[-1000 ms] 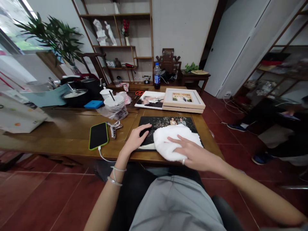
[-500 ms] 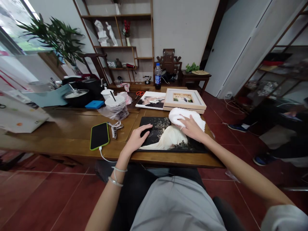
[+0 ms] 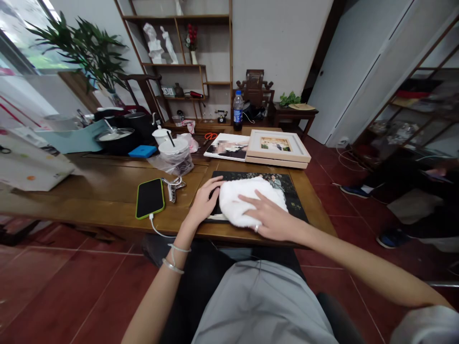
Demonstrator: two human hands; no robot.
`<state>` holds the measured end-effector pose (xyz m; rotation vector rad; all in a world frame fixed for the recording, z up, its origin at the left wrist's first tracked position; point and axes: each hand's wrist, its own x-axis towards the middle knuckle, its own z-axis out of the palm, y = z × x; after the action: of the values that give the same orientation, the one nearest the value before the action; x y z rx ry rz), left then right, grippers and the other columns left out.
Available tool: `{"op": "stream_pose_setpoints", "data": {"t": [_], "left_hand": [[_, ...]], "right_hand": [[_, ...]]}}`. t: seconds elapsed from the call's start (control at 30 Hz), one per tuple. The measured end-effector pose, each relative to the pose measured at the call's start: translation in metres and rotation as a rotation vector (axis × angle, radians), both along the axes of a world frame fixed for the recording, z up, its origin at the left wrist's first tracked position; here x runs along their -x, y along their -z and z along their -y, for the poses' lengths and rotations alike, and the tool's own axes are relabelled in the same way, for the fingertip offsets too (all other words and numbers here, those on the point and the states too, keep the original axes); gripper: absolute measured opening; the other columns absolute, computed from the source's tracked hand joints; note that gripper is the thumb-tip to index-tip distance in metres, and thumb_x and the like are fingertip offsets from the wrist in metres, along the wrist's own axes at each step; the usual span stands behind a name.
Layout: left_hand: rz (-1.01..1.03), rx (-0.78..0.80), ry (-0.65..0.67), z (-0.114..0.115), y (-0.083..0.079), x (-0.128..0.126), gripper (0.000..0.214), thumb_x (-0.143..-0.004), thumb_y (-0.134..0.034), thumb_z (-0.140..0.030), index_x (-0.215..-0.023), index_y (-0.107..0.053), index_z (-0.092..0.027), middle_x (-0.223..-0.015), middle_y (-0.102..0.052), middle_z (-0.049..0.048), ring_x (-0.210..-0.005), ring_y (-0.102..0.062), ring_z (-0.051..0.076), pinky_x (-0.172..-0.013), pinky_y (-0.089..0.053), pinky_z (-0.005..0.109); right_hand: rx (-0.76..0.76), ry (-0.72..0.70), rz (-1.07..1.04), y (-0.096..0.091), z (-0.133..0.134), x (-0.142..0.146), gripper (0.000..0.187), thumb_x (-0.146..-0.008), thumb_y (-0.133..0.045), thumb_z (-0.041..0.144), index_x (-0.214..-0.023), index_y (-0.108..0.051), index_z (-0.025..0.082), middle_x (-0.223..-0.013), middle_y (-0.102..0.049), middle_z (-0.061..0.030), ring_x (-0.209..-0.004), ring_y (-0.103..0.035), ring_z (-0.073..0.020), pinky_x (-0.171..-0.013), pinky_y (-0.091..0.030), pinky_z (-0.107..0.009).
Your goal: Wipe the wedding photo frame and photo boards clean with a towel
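Note:
A dark photo panel (image 3: 296, 203) lies flat at the table's front edge, with a small standing figure near its top. Across its middle and left is a bunched white cloth (image 3: 236, 193), covering much of the picture. My right hand (image 3: 267, 217) holds the cloth against the panel, fingers spread over it and a ring on one finger. My left hand (image 3: 208, 200) rests at the panel's left side with its fingers stretched out, the tips near the cloth's left edge. Nothing is in that hand.
Left of the panel are a charging phone (image 3: 150, 198) and a crumpled silvery wrapper (image 3: 174, 188). Behind it lie framed pictures (image 3: 278, 161), a white-edged photo print (image 3: 225, 147), a bottle (image 3: 237, 112) and a bagged cup (image 3: 175, 153). A seated person's legs (image 3: 390, 177) show at right.
My right hand has moved the white cloth left and toward me, from the panel's upper right to its middle and left. The figure at the top is uncovered. My left hand has stayed nearly still.

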<state>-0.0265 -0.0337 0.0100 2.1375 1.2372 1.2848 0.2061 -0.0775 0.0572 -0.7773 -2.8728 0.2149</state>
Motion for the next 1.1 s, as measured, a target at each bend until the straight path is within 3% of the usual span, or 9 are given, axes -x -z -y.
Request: {"op": "stream_pose_setpoints", "data": {"t": [0.17,0.27,0.33,0.43,0.6,0.73,0.9,0.97,1.1], "left_hand": [[0.136,-0.016,-0.093,-0.004,0.006,0.0,0.036,-0.089,-0.04,-0.026,-0.122,-0.052,-0.019,-0.13,-0.049,0.0102,-0.123,-0.044,0.02,-0.106,-0.029,0.039],[0.352,0.082,-0.114,-0.006,0.009,0.002,0.038,-0.088,-0.043,-0.032,-0.124,-0.049,-0.019,-0.13,-0.05,0.011,-0.118,-0.049,0.021,-0.102,-0.034,0.037],[0.5,0.151,-0.169,-0.008,0.01,0.004,0.038,-0.087,-0.045,-0.036,-0.122,-0.049,-0.019,-0.129,-0.05,0.0111,-0.116,-0.051,0.021,-0.099,-0.037,0.037],[0.627,0.199,-0.26,-0.012,0.01,0.009,0.038,-0.086,-0.045,-0.04,-0.115,-0.053,-0.017,-0.124,-0.054,0.0116,-0.115,-0.051,0.022,-0.098,-0.038,0.036],[0.743,0.313,-0.29,-0.014,0.009,0.011,0.042,-0.087,-0.04,-0.046,-0.111,-0.054,-0.015,-0.11,-0.062,0.0135,-0.107,-0.057,0.022,-0.091,-0.042,0.035],[0.856,0.423,-0.245,-0.014,0.009,0.01,0.043,-0.085,-0.043,-0.046,-0.115,-0.052,-0.018,-0.114,-0.061,0.0137,-0.096,-0.062,0.022,-0.076,-0.049,0.032],[0.915,0.5,-0.202,-0.018,0.011,0.014,0.043,-0.083,-0.045,-0.049,-0.117,-0.051,-0.023,-0.119,-0.059,0.0111,-0.079,-0.066,0.019,-0.061,-0.049,0.027],[0.94,0.482,-0.198,-0.019,0.012,0.014,0.043,-0.083,-0.044,-0.048,-0.117,-0.05,-0.022,-0.117,-0.06,0.0113,-0.076,-0.066,0.018,-0.06,-0.049,0.027],[0.934,0.399,-0.207,-0.021,0.009,0.015,0.041,-0.085,-0.042,-0.045,-0.113,-0.053,-0.016,-0.103,-0.065,0.0105,-0.08,-0.064,0.017,-0.067,-0.05,0.027]], "right_hand": [[-0.05,0.212,-0.035,0.003,-0.064,0.019,0.037,-0.087,-0.04,0.021,-0.121,-0.052,0.015,-0.132,-0.048,-0.015,-0.133,-0.026,-0.0256,-0.103,-0.017,-0.057],[-0.074,0.293,-0.023,0.004,-0.08,0.047,0.038,-0.088,-0.039,0.024,-0.123,-0.051,0.015,-0.131,-0.048,-0.0169,-0.131,-0.028,-0.029,-0.099,-0.019,-0.061],[-0.102,0.235,0.002,0.005,-0.073,0.065,0.038,-0.084,-0.044,0.022,-0.121,-0.053,0.016,-0.133,-0.047,-0.0154,-0.131,-0.026,-0.03,-0.099,-0.018,-0.062],[-0.137,0.052,0.026,0.007,-0.038,0.078,0.038,-0.078,-0.051,0.019,-0.116,-0.057,0.016,-0.14,-0.038,-0.013,-0.134,-0.02,-0.0311,-0.102,-0.013,-0.061],[-0.054,-0.13,0.033,0.001,0.008,0.06,0.039,-0.073,-0.052,0.015,-0.111,-0.06,0.017,-0.14,-0.039,-0.0117,-0.136,-0.015,-0.0273,-0.106,-0.009,-0.055],[-0.018,-0.059,-0.014,-0.002,-0.019,0.049,0.04,-0.077,-0.047,0.014,-0.116,-0.056,0.014,-0.132,-0.048,-0.0159,-0.133,-0.025,-0.0206,-0.107,-0.015,-0.05],[-0.063,0.151,-0.04,0.004,-0.056,0.069,0.039,-0.078,-0.046,0.014,-0.116,-0.055,0.014,-0.128,-0.051,-0.0154,-0.131,-0.028,-0.0258,-0.103,-0.018,-0.056],[-0.101,0.16,-0.027,0.007,-0.048,0.078,0.038,-0.078,-0.048,0.017,-0.116,-0.056,0.014,-0.134,-0.046,-0.0149,-0.132,-0.025,-0.0291,-0.102,-0.016,-0.06],[-0.14,0.036,0.018,0.01,-0.004,0.08,0.039,-0.078,-0.051,0.024,-0.116,-0.057,0.016,-0.142,-0.036,-0.0126,-0.134,-0.017,-0.0306,-0.104,-0.01,-0.06]]}}
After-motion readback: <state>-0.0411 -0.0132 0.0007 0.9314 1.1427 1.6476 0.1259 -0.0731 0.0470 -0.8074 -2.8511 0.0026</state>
